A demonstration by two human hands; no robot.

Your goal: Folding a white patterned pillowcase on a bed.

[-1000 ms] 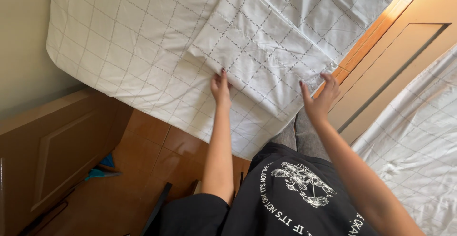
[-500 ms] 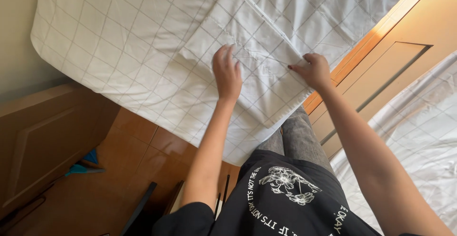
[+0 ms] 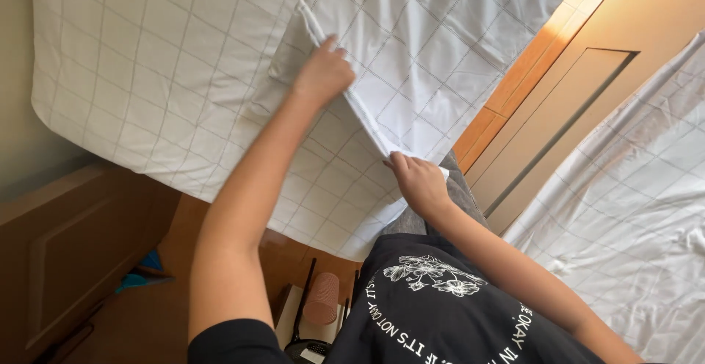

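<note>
A bed covered in a white sheet (image 3: 147, 78) with a thin grey grid fills the upper left of the view, its edge hanging over a brown wooden floor (image 3: 220, 239). A second stretch of the same checked bedding (image 3: 631, 217) lies rumpled at the right, past a pale wooden panel (image 3: 587, 92) that runs diagonally between the two. A dark wooden cabinet (image 3: 66, 254) stands at the lower left.

On the sheet lies a folded white pillowcase (image 3: 367, 118) in the same grid pattern, seen mostly as a raised folded edge running diagonally from upper left to lower right. It spans the gap between the two hands, each at one end.

The left hand (image 3: 323, 74) is closed around the upper end of the pillowcase, fingers curled over the fold and lifting it slightly off the sheet. The right hand (image 3: 415, 180) pinches the lower end near the bed's edge, fingers bent onto the cloth, just above the person's grey trouser leg (image 3: 440, 210).

A small ribbed, pinkish-brown cylinder (image 3: 322, 298) stands on the floor near the person's black printed shirt (image 3: 426, 312).
</note>
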